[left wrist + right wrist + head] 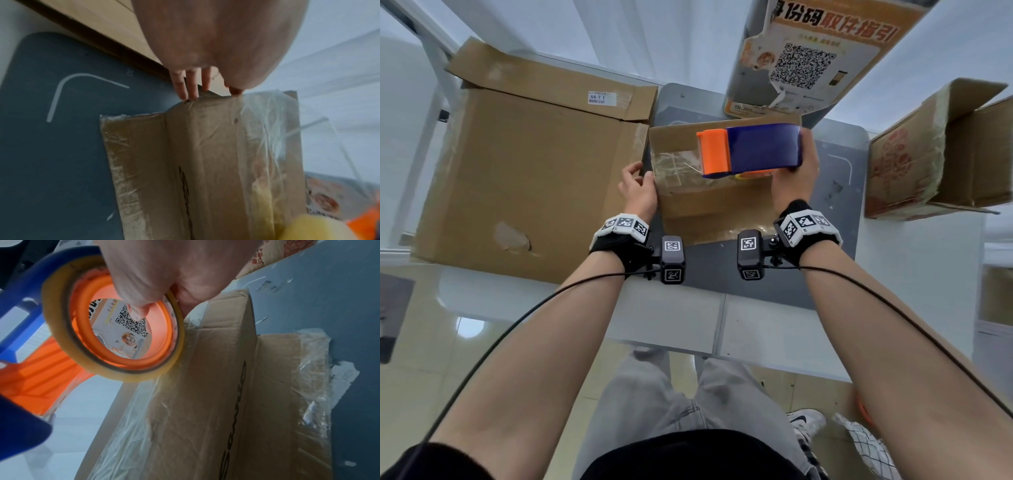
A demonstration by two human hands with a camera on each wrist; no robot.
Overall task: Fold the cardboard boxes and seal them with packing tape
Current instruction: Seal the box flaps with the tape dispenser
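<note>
A small cardboard box (pixel 705 202) stands on the dark grey mat (pixel 832 212) in the middle of the head view. Wrinkled clear tape (pixel 678 164) runs across its top. My left hand (pixel 642 174) grips the box's left edge, with the fingers (pixel 191 87) down the side and the thumb on top. My right hand (pixel 799 154) holds a blue and orange tape dispenser (pixel 750 150) just over the right half of the box top. In the right wrist view the fingers curl through the yellowish tape roll (pixel 51 305). A lower flap with old tape (pixel 308 369) lies flat on the mat.
A large flattened cardboard box (pixel 524 171) lies to the left, touching the mat. An open printed box (pixel 941 150) sits at the right. A QR-code sign (pixel 808 61) stands behind the small box. The table's near edge (pixel 671 318) is by my legs.
</note>
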